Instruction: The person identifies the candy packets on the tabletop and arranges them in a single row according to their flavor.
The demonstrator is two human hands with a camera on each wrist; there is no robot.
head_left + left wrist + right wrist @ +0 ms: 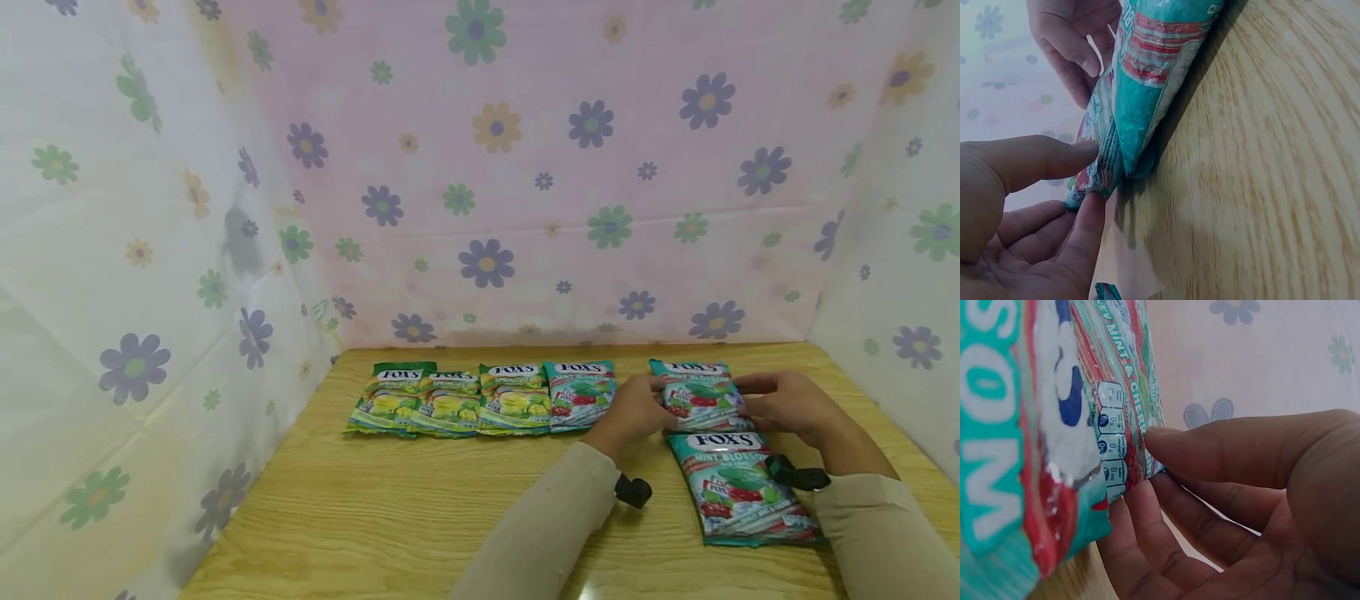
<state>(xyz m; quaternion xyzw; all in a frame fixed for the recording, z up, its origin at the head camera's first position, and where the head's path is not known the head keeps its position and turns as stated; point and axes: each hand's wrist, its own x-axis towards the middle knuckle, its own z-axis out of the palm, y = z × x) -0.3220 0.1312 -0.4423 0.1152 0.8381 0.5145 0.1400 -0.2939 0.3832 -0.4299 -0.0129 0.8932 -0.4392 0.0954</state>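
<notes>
A teal Fox's Mint Blossom candy bag (701, 398) is at the table's back right, with both hands on it. My left hand (636, 408) pinches its left edge between thumb and fingers; the left wrist view shows the thumb (1054, 159) on the printed face. At the opposite edge, my right hand (791, 408) pinches the same bag, its thumb (1210, 450) beside the printed panel. A second Mint Blossom bag (738, 492) lies just in front, its top edge meeting the held bag's bottom. It fills much of the right wrist view's left side.
Along the back left runs a row of three yellow-green Fox's Spring Tea bags (515, 404), ending in another Mint Blossom bag (577, 396) near my left hand. Flowered cloth (495, 200) walls the wooden table (420, 508) at the back and sides.
</notes>
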